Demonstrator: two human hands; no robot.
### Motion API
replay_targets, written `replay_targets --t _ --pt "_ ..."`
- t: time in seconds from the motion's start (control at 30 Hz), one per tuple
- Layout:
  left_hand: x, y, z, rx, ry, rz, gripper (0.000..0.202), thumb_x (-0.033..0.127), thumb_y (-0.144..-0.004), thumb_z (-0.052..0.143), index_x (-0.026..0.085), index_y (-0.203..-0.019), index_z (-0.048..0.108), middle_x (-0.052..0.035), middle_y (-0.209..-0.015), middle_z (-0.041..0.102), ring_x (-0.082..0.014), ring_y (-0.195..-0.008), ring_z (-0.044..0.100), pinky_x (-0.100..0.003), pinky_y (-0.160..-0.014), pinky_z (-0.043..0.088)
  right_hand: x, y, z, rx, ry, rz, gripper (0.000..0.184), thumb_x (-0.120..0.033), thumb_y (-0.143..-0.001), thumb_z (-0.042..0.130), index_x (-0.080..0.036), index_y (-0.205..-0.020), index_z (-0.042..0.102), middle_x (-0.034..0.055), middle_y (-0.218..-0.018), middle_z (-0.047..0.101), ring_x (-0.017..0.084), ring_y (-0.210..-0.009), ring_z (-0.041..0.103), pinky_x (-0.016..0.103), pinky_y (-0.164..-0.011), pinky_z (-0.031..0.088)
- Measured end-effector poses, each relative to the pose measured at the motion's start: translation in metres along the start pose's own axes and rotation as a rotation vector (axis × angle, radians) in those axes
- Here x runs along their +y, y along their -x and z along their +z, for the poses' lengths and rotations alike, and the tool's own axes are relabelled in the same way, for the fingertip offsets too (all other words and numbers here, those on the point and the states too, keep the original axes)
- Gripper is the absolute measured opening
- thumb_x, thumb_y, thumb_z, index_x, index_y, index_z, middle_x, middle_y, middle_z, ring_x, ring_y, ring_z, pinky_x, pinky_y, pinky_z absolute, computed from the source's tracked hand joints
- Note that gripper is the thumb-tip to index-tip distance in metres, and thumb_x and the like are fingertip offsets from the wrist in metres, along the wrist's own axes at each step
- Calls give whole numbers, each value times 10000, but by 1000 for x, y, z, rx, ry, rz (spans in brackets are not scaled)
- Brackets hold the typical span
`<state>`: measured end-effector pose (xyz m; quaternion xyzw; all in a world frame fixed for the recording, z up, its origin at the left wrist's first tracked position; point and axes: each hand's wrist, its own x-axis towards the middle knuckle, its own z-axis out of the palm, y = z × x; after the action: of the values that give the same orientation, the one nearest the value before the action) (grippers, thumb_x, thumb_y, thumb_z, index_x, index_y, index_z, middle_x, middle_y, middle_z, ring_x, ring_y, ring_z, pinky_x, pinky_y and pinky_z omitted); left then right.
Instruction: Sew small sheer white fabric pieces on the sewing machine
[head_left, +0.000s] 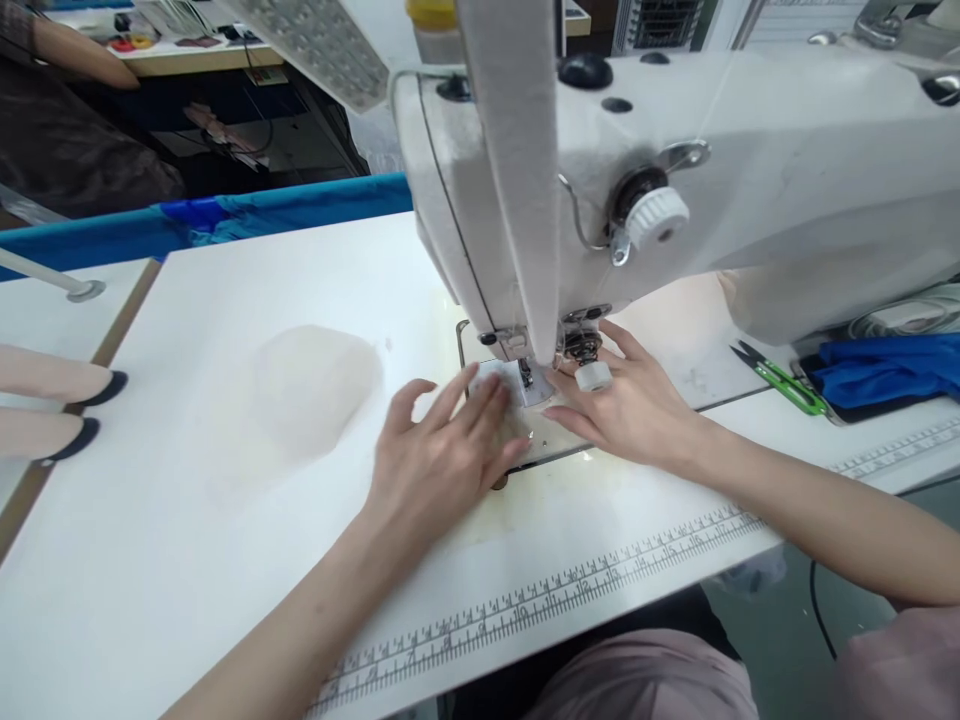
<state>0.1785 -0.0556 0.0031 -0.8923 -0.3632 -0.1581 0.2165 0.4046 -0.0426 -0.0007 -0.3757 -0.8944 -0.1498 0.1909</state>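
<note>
Straddling the presser foot [526, 374], both hands flank a small pale piece [537, 391], seemingly cloth: roughly two o'clock from the left hand [442, 445], nine o'clock from the right hand [634, 405]. Left fingers lie spread, palm down; right fingers look parted, tips partly hidden, so I cannot tell whether they pinch. Both seem about equally near; its long axis is unclear
</note>
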Motion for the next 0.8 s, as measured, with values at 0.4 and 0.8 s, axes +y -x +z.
replay_targets --t 0.4,0.8 --pt "-5 3 -6 -33 -8 -120 281 342 -961 487 179 -1142 627 -88 -1094 701 -299 -1051 601 -481 -810 406 2 6 -6 -22 52 -53 371 37 -814 419 -186 -883 708 14 -797 690 192 -909 582 448 -1096 330" --pt "13 -1 9 -63 307 9 356 311 -956 486 58 -1178 602 -144 -1091 638 -265 -1022 596 -402 -864 515 -10 9 -1 0 -67 -109 354 -16 -903 343 -124 -996 667 61 -1081 701 182 -991 607 415 -1072 346"
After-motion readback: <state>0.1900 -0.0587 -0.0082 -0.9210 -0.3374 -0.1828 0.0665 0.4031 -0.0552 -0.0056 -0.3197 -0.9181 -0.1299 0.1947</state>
